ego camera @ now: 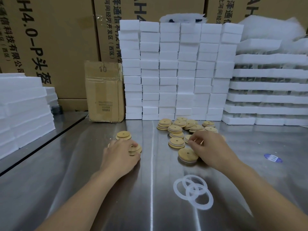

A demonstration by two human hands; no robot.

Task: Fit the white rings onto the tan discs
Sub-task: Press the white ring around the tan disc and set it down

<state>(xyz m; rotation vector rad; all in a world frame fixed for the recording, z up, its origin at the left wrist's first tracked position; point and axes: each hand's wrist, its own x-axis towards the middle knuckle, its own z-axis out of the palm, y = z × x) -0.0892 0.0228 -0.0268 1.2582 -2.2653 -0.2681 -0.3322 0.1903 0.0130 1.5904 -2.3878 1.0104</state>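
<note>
Three white rings (175, 189) lie flat and overlapping on the steel table (83, 180), close to the person and just inside the right forearm. Being round, they have no long axis, but the cluster runs diagonally from near-right to far-left.

Roughly a dozen tan discs (175, 129) are scattered and partly stacked farther back, in front of the right hand (208, 147). Nearly all lie flat with the centre hole facing up. One disc just beside the thumb is tilted and has a white band under its rim. Two more small stacks sit to the left, well apart from the main group.

The left hand (120, 154) is palm down with its fingers curled over the nearer of those left stacks, holding it. The right hand's fingers are bent and pinch the edge of a disc that is mostly hidden beneath them.

Six columns of white foam blocks (168, 72) stand behind the discs, with one cardboard box marked 10 (105, 90) to their left. One blue sticker (273, 158) lies on the table to the right.
</note>
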